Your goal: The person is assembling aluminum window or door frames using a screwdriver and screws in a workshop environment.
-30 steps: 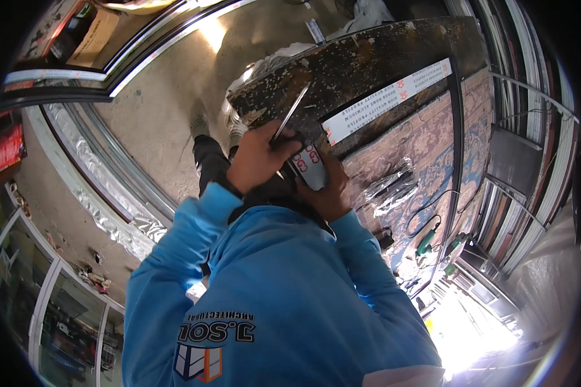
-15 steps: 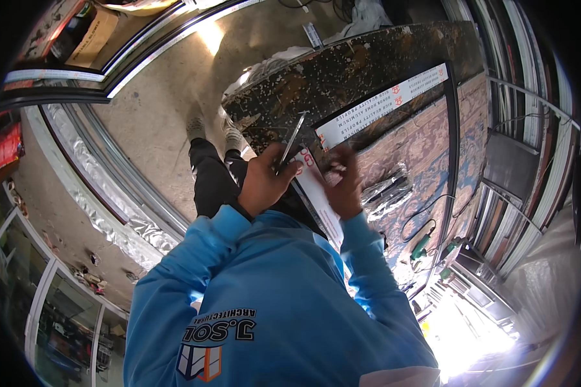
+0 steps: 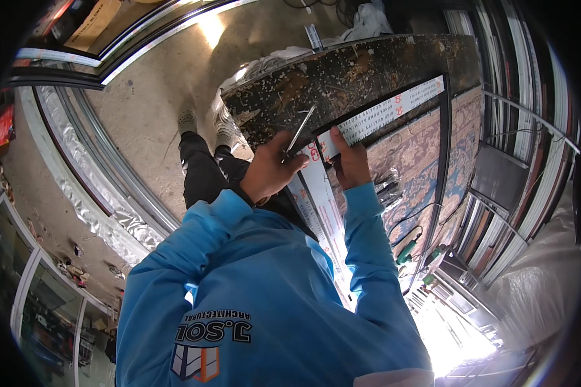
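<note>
My left hand [image 3: 271, 169] is closed around a slim silvery tool [image 3: 301, 129], its thin end pointing up and to the right; its exact kind I cannot make out. My right hand [image 3: 352, 160] grips a dark aluminium window frame [image 3: 397, 106] near its corner, one finger extended along the white printed film. From this corner a second film-covered profile [image 3: 323, 200] runs down toward my body, partly hidden by my blue sleeve. The frame lies on a worn dark workbench [image 3: 271, 97].
Patterned carpet [image 3: 419, 161] covers part of the bench. A green power tool [image 3: 408, 250] with a black cable lies on the right. Long profiles [image 3: 529, 97] are stacked at the far right; another dark frame [image 3: 103, 80] stands at upper left. Crumpled plastic wrap [image 3: 368, 22] sits behind the bench.
My right hand has moved slightly up from beside the corner and settled on the frame. My left hand, still with the tool, has shifted a little to the right.
</note>
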`<state>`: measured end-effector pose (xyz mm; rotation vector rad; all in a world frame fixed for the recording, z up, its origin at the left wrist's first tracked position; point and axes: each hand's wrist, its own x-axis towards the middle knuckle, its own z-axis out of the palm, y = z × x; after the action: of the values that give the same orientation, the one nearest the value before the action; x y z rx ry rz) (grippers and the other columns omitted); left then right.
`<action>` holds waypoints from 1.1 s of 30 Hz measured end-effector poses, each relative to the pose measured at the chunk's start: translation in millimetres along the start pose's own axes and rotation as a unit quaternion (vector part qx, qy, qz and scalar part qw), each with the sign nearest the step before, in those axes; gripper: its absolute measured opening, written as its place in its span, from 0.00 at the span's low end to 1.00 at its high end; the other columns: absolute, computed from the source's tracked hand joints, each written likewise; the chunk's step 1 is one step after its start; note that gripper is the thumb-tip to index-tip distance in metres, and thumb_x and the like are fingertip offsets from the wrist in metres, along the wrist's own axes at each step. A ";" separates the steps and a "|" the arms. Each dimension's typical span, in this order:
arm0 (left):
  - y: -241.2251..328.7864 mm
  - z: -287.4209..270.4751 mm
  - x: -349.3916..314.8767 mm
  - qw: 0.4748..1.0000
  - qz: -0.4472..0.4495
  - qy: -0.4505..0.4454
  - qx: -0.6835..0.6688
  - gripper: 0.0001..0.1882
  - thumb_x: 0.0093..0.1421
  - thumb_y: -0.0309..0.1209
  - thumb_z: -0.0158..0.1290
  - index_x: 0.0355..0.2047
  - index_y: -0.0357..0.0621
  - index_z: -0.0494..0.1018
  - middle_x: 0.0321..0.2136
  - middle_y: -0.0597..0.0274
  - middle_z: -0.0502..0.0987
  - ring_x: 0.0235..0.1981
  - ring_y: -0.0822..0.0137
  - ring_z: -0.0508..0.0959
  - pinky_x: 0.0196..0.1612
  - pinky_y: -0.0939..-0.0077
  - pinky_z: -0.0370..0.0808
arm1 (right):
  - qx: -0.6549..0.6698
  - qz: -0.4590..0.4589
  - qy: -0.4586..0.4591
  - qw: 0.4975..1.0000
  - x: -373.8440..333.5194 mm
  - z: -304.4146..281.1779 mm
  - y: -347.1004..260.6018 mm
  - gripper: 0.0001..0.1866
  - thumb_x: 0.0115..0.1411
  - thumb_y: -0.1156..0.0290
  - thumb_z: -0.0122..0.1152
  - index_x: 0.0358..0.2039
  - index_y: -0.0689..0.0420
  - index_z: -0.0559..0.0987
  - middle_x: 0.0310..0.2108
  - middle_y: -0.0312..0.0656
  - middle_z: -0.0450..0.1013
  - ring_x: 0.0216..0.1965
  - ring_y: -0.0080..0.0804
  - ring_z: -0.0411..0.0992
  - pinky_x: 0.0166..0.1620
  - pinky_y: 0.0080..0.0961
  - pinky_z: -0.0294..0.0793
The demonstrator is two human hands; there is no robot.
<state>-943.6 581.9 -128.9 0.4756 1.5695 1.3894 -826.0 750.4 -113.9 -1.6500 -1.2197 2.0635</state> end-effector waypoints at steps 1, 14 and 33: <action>2.5 0.6 -0.8 1.000 -0.001 -0.003 0.000 0.17 0.62 0.29 0.63 0.49 0.38 0.74 0.38 0.56 0.83 0.36 0.70 0.81 0.41 0.72 0.77 | -0.018 0.009 -0.002 1.000 -1.7 -2.6 0.3 0.18 0.60 0.65 0.73 0.44 0.61 0.77 0.36 0.40 0.78 0.33 0.27 0.77 0.33 0.24 0.77; 10.5 2.3 0.6 0.998 -0.043 -0.016 -0.036 0.20 0.59 0.26 0.64 0.50 0.37 0.74 0.39 0.50 0.83 0.40 0.64 0.83 0.43 0.68 0.78 | -0.005 -0.048 -0.001 0.999 0.1 -0.1 13.6 0.23 0.61 0.64 0.72 0.49 0.62 0.73 0.40 0.38 0.76 0.38 0.24 0.74 0.40 0.23 0.76; 1.8 7.1 3.6 0.996 -0.038 -0.033 -0.072 0.18 0.60 0.22 0.63 0.50 0.36 0.73 0.36 0.60 0.82 0.35 0.74 0.82 0.38 0.78 0.79 | -0.045 -0.057 0.052 0.996 -3.5 7.4 20.6 0.22 0.60 0.60 0.73 0.45 0.63 0.76 0.38 0.38 0.77 0.38 0.25 0.74 0.41 0.25 0.76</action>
<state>-939.9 589.1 -128.0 0.3661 1.4090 1.4033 -825.1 731.9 -126.0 -1.6624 -1.3549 1.8563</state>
